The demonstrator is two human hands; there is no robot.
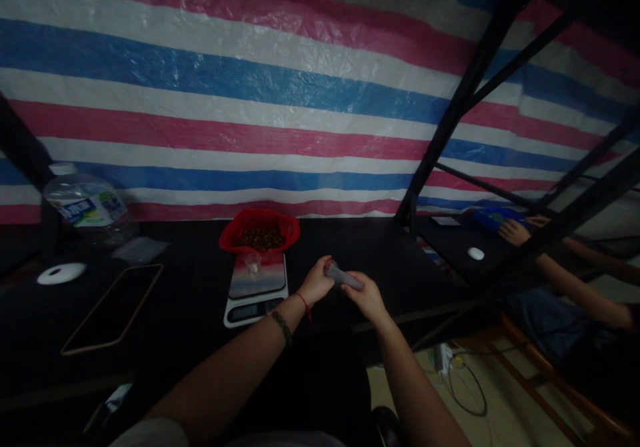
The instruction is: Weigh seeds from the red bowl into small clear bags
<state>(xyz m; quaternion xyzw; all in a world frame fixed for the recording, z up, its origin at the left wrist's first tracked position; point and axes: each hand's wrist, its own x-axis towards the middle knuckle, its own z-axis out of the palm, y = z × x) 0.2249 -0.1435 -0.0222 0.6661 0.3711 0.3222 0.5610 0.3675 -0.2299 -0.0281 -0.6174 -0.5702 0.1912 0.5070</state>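
Observation:
A short greyish tube-shaped object (345, 278) is held between my two hands, just above the front part of the black table. My left hand (318, 282) has its fingers closed round the left end. My right hand (370, 296) grips the right end. What exactly the object is, I cannot make out. Left of my left hand sits a white digital kitchen scale (257, 286), its display facing me. On its platform stands a small clear cup (253, 262). Right behind the scale, a red plastic bag (226, 235) lies open with many small brown pieces (261, 238) inside.
A large clear bottle (90, 207), a phone (114, 307) and a white mouse (62, 274) are on the left. Striped plastic sheeting (250, 134) hangs behind. Black metal bars (453, 110) rise on the right, beyond which another person's hands (515, 232) work at a blue item.

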